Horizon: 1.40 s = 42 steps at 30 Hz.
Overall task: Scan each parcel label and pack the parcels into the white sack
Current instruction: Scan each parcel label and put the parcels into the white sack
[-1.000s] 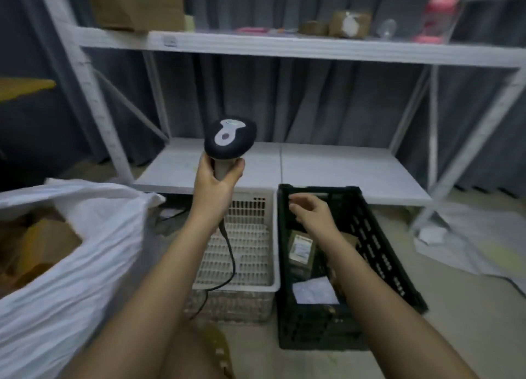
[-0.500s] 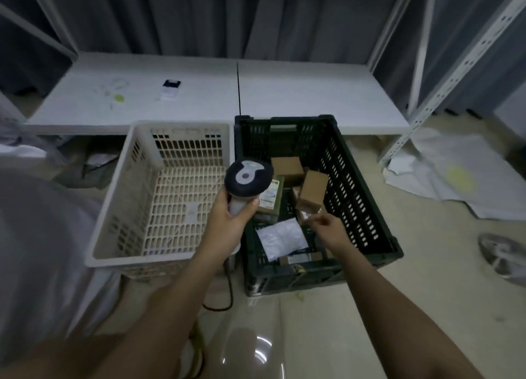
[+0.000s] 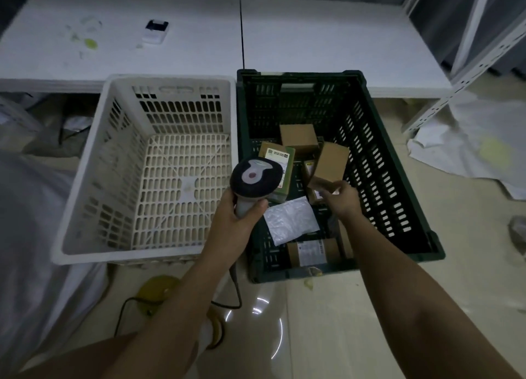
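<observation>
The fingers of the right hand (image 3: 340, 198) curl on the near lower corner of a tilted brown parcel (image 3: 330, 165) inside the dark green crate (image 3: 398, 196); they pinch its edge, and the parcel leans up against the others. The left hand (image 3: 236, 219) closes around the handle of the barcode scanner (image 3: 254, 178), whose head hangs above the crate's left wall, with its cable running down to the floor.

The step in hand seems to be lifting this parcel for scanning. To do it well, the person should take a fuller grip, since a corner pinch may let the box rotate or slip. The label is not visible on the upper face, so the box probably needs turning until the label faces the scanner. Then the scanner window should point straight at the label, not at the labelled parcel (image 3: 277, 158) lying under it, or the wrong code may be read. The white sack (image 3: 34, 236) lies left of the crate, beyond the empty white basket (image 3: 142, 165).

Compared with half a second ago, the right hand has gone from just reaching to gripping the tilted parcel, the scanner is held a little further over the crate's wall, and the view has come closer to the crate.
</observation>
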Available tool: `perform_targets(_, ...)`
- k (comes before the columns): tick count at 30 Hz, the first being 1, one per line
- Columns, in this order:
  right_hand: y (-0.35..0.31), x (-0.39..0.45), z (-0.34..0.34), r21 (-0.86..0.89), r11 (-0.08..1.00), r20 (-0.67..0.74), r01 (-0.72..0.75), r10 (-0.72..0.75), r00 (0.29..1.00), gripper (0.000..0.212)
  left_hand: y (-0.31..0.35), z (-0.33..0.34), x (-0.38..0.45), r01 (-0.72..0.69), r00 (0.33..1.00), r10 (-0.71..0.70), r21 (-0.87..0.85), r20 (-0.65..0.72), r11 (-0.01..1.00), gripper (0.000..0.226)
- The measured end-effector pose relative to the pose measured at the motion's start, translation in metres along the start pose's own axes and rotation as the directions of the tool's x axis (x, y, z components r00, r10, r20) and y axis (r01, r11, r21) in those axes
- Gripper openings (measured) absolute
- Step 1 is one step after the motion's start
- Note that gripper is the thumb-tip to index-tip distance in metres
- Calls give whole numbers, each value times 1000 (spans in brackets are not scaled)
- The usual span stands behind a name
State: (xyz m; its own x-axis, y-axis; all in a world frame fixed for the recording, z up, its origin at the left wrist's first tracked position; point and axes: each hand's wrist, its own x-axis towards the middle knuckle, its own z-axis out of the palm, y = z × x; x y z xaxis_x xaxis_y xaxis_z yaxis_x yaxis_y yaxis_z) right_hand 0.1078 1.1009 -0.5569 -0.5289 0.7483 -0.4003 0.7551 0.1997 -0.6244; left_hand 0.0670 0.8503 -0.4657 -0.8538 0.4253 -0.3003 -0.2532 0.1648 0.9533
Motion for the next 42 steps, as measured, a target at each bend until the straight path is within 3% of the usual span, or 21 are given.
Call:
perform_targets(2, -5, 19, 12, -64, 997, -36, -48, 46, 998, 64, 0, 1, 15, 3, 1000, -3, -3, -15, 1000, 40)
perform_targets(7, -18, 61, 42, 11, 987, -163, -161, 160, 974, 100, -2, 0, 52, 16, 1000, -16, -3, 7, 1000, 25)
perform_targets(11, -23, 87, 54, -12, 965, -173, -262, 256, 951, 111, -9, 1, 67, 32, 999, -32, -9, 17, 999, 27)
perform_targets(15, -19, 95, 53, 15, 965, -164, -264, 262, 951, 98, -15, -3, 69, 60, 998, -59, -28, 32, 998, 29)
perform_targets(18, -17, 86, 48, 14, 964, -110, -265, 265, 958, 101, -15, -7, 65, 78, 997, -78, -55, -2, 995, 30)
perform_targets(20, -20, 70, 40, 167, 955, -46, -244, 255, 966, 101, -13, -11, 61, 93, 995, -96, -72, -37, 993, 29)
perform_targets(21, -23, 60, 35, 287, 931, -6, -228, 240, 971, 93, -10, -12, 57, 100, 993, -103, -72, -52, 992, 30)
perform_targets(24, -35, 10, 13, 518, 840, 112, -158, 116, 987, 39, 0, -17, 41, 104, 988, -111, -72, -106, 992, 38)
perform_targets(29, -40, -83, -21, 636, 771, 191, -1, -157, 969, 29, 17, -30, -3, 66, 976, -86, -103, -201, 993, 37)
perform_targets(32, -33, -127, -23, 558, 816, 162, 151, -286, 945, 40, 18, -40, -34, 30, 974, -47, -76, -222, 997, 45)
perform_targets(39, -24, -192, -7, 201, 844, 51, 497, -516, 855, 99, 21, -51, -83, -4, 968, -19, -92, -249, 996, 48)
perform_targets(40, -23, -199, -5, 79, 818, 20, 570, -573, 820, 102, 23, -51, -87, -3, 966, -23, -101, -256, 995, 46)
perform_targets(42, -18, -212, 1, -182, 672, 3, 718, -730, 684, 100, 22, -51, -93, 2, 963, -29, -102, -266, 995, 45)
